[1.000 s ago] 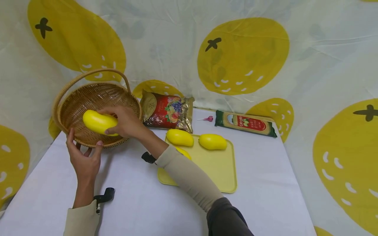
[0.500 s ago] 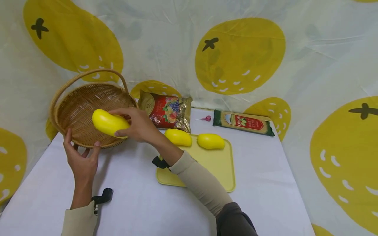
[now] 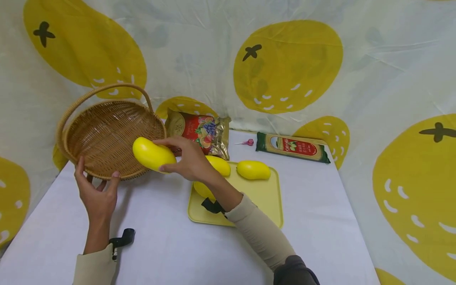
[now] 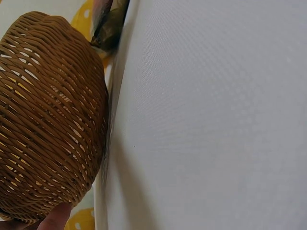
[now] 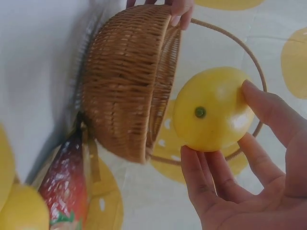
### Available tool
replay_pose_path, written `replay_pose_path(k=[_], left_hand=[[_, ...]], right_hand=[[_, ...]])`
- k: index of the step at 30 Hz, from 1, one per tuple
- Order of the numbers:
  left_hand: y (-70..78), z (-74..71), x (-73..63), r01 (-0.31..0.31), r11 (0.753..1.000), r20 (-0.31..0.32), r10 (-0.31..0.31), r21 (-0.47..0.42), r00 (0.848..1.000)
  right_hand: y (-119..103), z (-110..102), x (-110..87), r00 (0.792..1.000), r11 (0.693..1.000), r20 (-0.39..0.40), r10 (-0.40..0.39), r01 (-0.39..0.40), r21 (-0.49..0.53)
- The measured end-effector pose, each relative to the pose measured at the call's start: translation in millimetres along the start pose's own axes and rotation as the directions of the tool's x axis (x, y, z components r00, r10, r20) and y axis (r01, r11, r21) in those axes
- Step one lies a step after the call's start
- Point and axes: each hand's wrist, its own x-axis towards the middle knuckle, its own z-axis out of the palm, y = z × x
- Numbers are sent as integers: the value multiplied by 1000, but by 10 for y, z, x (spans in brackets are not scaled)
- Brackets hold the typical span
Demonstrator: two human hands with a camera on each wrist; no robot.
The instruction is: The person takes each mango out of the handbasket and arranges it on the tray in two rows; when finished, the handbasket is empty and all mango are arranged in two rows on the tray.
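Observation:
A yellow mango [image 3: 153, 154] is held in the air by my right hand [image 3: 190, 160], just beyond the right front rim of a wicker basket [image 3: 107, 134]. In the right wrist view the thumb and fingers grip the mango [image 5: 213, 108], whose green stem spot shows. My left hand [image 3: 97, 200] holds the basket's front rim, thumb and fingers spread along it. No fruit shows inside the basket. The left wrist view takes in the woven outer wall of the basket [image 4: 53, 110] and part of a finger. Partly behind my right arm, 3 more mangoes [image 3: 253, 170] lie on a yellow tray [image 3: 249, 206].
Against the back curtain leans a red and gold food bag [image 3: 199, 130], right of the basket. A small pink-headed item on a thin stick [image 3: 248, 142] lies beside it. Farther right is a long green and gold packet [image 3: 293, 148]. White cloth [image 3: 160, 245] covers the table.
My right hand has carried the mango rightward, from over the basket's opening to outside its rim. The left hand keeps hold of the basket. The whole view has shifted slightly.

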Motion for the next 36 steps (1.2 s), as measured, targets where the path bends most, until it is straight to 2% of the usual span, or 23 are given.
replay_pose_path(k=[7,19,27,36], left_hand=[[75,-3,-29,15,1000,2,-15,-4,1000],[84,0,-29,15,1000,5,-15,7,1000],[90,-7,-26,13,1000,2,-13,-4,1000],[115,-12,-31,24,1000,9,-24,-18,1000]], right_hand=[[137,-168,-234,999,998,-17,45,-44,35],[389,-468,-710,984,987,-75,160,-160,2],[622,-662,-1048,978,983,-107,181,-181,16],[815,-882,-1436,960,966,-133,245,-253,-54]])
